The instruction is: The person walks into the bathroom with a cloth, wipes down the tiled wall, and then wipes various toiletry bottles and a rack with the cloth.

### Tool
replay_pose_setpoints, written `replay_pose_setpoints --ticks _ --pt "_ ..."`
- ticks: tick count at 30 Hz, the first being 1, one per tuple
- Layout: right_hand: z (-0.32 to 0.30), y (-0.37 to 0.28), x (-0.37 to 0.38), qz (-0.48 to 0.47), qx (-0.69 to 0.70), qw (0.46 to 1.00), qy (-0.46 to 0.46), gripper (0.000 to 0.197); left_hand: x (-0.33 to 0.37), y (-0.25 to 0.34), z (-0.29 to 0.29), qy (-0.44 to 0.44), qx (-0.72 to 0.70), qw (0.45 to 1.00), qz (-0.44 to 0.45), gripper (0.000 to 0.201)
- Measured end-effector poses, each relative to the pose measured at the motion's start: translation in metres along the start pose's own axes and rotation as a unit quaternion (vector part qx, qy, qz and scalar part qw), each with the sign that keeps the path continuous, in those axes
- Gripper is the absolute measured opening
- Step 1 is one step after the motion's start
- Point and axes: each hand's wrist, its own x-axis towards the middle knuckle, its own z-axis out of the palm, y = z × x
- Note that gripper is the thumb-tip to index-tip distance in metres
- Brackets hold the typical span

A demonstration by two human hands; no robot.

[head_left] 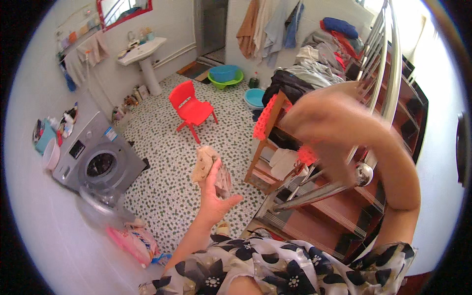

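My left hand [212, 196] is held out over the tiled floor, its fingers around a beige, lumpy bundle that looks like folded cloth [203, 167]. A paler, pinkish part of it shows behind the fingers, and the thumb points off to the right. My right arm is raised and bent in front of the stairs. The right hand [319, 118] is smeared by motion, so its fingers cannot be made out. It passes in front of a wooden rack [265, 142] with bright coral-red fabric [260, 123] hanging on it.
Wooden stairs [334, 211] with a metal railing [314, 194] rise at the right. A red chair [196, 112] stands on the floor ahead. At the left is a front-loading washing machine [123, 157]. Farther back are a pedestal sink [147, 51], coloured basins [223, 73] and piled clothes [314, 64].
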Motion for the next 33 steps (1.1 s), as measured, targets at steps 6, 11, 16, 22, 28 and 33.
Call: replay_pose_setpoints --ticks 6,11,16,22,28,33 --pt "0.083 -0.016 0.104 -0.265 -0.031 0.963 0.049 0.028 0.061 0.000 0.004 -0.251 0.059 0.958 -0.123 0.068" --pt "0.158 -0.082 0.194 -0.487 0.006 0.873 0.000 0.022 0.096 -0.028 -0.050 -0.079 -0.103 0.951 -0.282 0.049" --pt "0.232 -0.075 0.252 -0.559 0.436 0.631 -0.315 0.033 0.128 -0.129 -0.121 0.229 -0.214 0.910 -0.270 0.042" --pt "0.203 -0.039 0.310 -0.537 0.346 0.658 -0.400 0.035 0.197 -0.133 -0.123 0.250 -0.232 0.898 -0.278 0.044" --pt "0.190 -0.017 0.344 -0.459 0.459 0.544 -0.532 0.030 0.273 -0.138 -0.098 0.193 -0.204 0.917 -0.285 0.043" --pt "0.196 0.010 0.428 -0.693 0.326 0.425 -0.483 0.025 0.344 -0.138 -0.073 0.160 -0.226 0.914 -0.298 0.045"
